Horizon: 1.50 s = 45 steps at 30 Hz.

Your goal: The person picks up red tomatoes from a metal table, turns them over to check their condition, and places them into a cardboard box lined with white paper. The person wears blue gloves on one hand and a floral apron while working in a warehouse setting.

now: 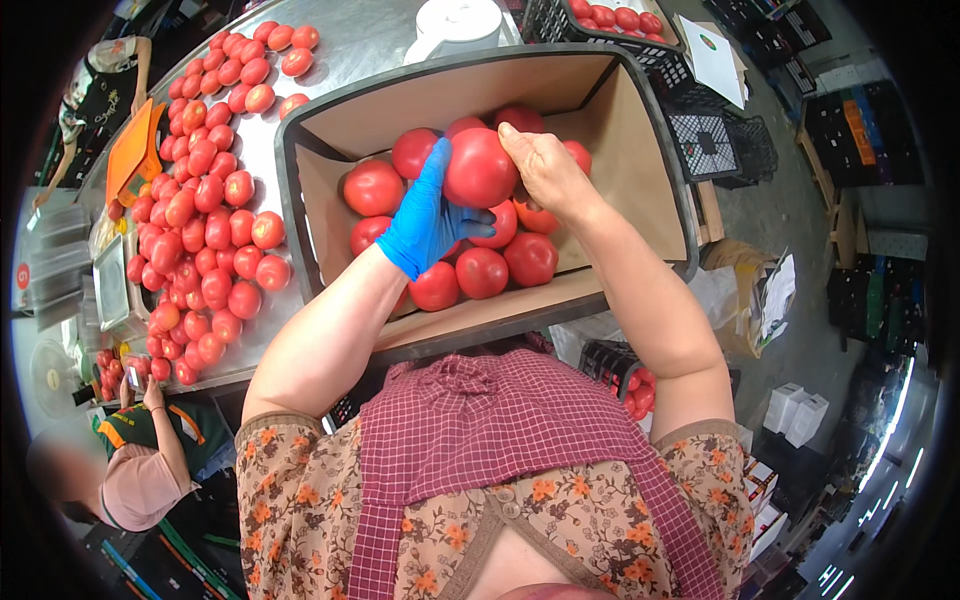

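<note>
Both my hands hold one large red tomato (480, 168) above a black-rimmed crate (652, 150) lined with brown cardboard. My left hand (424, 217), in a blue glove, cups it from the left and below. Bare fingers of my right hand (545, 169) grip its right side, the thumb near the top. Under and around my hands lie more large tomatoes (481, 272) on the crate's left and middle floor; some are partly hidden by my hands. Bare cardboard (630, 202) shows at the crate's right end.
Many smaller tomatoes (202, 195) cover the metal table (352, 37) to the left. A white container (457, 26) stands behind the crate. A black crate of tomatoes (600, 37) is at the back right. Two people (150, 480) (105, 97) are at the left.
</note>
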Each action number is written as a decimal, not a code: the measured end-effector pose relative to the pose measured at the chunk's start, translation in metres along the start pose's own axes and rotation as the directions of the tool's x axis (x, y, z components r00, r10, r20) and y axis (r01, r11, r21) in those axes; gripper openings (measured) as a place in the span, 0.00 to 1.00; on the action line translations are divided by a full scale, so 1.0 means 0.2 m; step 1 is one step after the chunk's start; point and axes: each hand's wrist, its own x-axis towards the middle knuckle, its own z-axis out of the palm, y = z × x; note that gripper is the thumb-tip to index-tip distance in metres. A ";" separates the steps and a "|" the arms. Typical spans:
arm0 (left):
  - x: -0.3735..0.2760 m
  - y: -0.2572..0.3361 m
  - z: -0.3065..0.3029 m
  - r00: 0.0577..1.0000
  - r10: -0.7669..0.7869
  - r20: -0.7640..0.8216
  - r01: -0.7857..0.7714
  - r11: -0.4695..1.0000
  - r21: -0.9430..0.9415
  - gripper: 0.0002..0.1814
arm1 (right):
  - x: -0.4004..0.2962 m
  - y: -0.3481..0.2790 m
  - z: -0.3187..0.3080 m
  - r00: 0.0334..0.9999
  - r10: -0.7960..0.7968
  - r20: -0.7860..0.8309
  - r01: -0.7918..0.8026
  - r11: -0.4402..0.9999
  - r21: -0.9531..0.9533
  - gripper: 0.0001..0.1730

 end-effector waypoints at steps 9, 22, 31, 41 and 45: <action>-0.01 0.02 0.04 0.993 -0.120 0.000 0.120 0.992 -0.040 0.49 | 0.03 0.00 -0.01 1.000 0.007 0.025 -0.012 0.979 0.206 0.23; 0.00 0.03 0.06 0.993 0.118 0.000 -0.116 0.975 -0.189 0.40 | -0.02 -0.03 0.02 0.905 -0.421 0.062 0.425 0.899 -0.109 0.30; -0.02 0.04 0.08 0.978 0.208 0.014 -0.197 0.944 -0.263 0.33 | 0.10 0.04 -0.07 0.949 -0.314 -0.034 0.304 0.937 -0.173 0.19; -0.07 0.07 0.08 0.975 0.219 -0.025 -0.217 0.936 -0.277 0.34 | 0.35 0.49 -0.39 0.886 0.362 -0.291 -0.465 0.684 -0.563 0.41; -0.07 0.08 0.04 0.978 0.180 0.101 -0.117 0.889 -0.443 0.36 | 0.31 0.54 -0.40 0.911 0.317 -0.264 -0.411 0.646 -0.643 0.46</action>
